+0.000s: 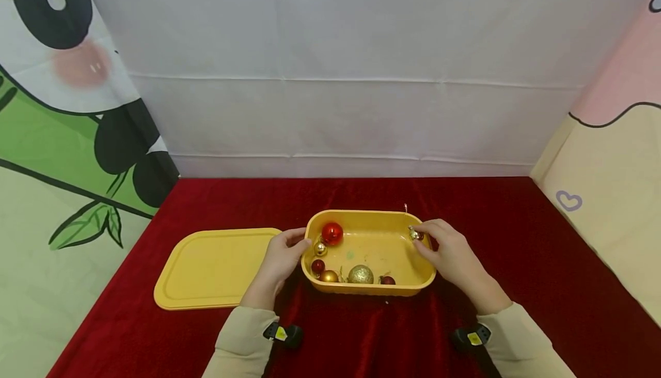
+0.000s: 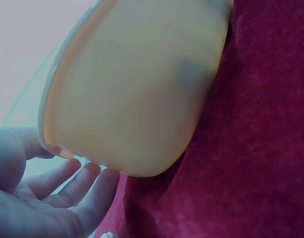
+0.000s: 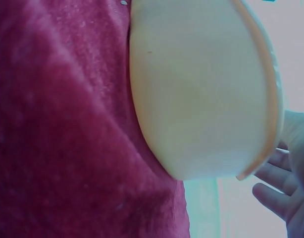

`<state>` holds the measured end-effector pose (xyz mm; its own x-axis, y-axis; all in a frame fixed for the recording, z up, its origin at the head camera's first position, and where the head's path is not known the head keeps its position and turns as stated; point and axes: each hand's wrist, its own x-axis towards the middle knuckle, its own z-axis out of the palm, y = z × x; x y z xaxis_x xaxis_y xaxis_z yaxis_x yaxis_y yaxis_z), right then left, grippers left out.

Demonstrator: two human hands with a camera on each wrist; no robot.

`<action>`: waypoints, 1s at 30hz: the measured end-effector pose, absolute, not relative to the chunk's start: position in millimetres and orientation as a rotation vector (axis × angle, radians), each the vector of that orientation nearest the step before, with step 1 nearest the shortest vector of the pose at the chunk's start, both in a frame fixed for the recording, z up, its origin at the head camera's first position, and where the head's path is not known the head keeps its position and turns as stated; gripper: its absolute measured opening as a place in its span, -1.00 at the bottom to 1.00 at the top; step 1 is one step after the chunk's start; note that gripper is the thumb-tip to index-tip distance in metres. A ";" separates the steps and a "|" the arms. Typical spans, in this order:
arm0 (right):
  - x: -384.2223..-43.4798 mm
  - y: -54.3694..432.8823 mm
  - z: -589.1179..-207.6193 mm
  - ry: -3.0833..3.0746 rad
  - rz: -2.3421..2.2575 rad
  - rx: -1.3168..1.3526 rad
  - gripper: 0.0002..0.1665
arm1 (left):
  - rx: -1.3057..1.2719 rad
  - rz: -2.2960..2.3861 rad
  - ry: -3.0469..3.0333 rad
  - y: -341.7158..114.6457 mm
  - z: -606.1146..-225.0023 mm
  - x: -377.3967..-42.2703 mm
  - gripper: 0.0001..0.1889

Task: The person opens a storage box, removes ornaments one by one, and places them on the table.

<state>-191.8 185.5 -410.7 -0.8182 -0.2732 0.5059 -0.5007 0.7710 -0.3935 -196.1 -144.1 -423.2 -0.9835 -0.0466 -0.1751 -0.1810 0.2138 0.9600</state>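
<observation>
Yellow box (image 1: 361,289), long axis running from left hand (image 1: 279,260) to right hand (image 1: 457,254)

Nearest in the head view, two pale sleeves reach forward, a left sleeve (image 1: 237,341) and a right sleeve (image 1: 524,341), converging on the box.

At the box's left end, the left hand grips the rim, thumb on top and the other fingers bent against the outer wall. At its right end, the right hand reaches over the rim, thumb and forefinger nearly together about a small gold ball (image 1: 412,233) inside the box; whether they actually pinch it I cannot tell. So the gold ball lies at the right hand's fingertips, to that hand's left, and well apart from the left hand across the box's length. A dark ball (image 1: 420,236) sits beside the gold one, close to the right forefinger.

Along the box's near wall lie, from its right, a wine-red ball (image 1: 387,280), a glittery ball (image 1: 360,274) and an orange-gold ball (image 1: 329,276). Up the box's left end come a small red ball (image 1: 318,266), a shiny gold ball (image 1: 320,249) and, farthest, a large red ball (image 1: 332,233).

Left of the box, a flat yellow lid (image 1: 212,269) lies on the red cloth (image 1: 361,191). Beyond the box hangs a creased white sheet (image 1: 361,120).
</observation>
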 end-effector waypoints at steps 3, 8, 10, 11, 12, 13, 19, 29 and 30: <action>-191.1 192.4 -412.1 -2.469 0.731 0.559 -0.67 | -0.232 1.906 2.330 -141.8 -421.4 -196.2 -0.62; -193.1 203.7 -411.7 -2.406 0.728 0.507 -0.67 | -0.235 1.937 2.285 -139.0 -421.6 -198.3 -0.62; -193.6 208.2 -410.4 -2.404 0.734 0.476 -0.67 | -0.241 1.944 2.269 -138.7 -422.1 -199.1 -0.61; -193.5 210.6 -409.4 -2.409 0.738 0.458 -0.67 | -0.241 1.940 2.267 -138.7 -422.4 -199.1 -0.61; -193.2 212.9 -408.3 -2.415 0.747 0.440 -0.67 | -0.239 1.936 2.266 -138.6 -422.6 -198.9 -0.60; -192.9 215.4 -407.3 -2.424 0.758 0.420 -0.67 | -0.239 1.935 2.259 -138.8 -422.8 -198.6 -0.59; -191.4 225.8 -405.1 -2.471 0.820 0.341 -0.68 | -0.223 1.948 2.231 -140.7 -425.9 -195.9 -0.58; -194.7 244.1 -406.5 -2.515 0.846 0.228 -0.68 | -0.184 1.931 2.265 -147.3 -427.0 -196.7 -0.59; -195.5 246.6 -406.0 -2.522 0.850 0.216 -0.68 | -0.180 1.928 2.272 -147.7 -426.2 -197.5 -0.59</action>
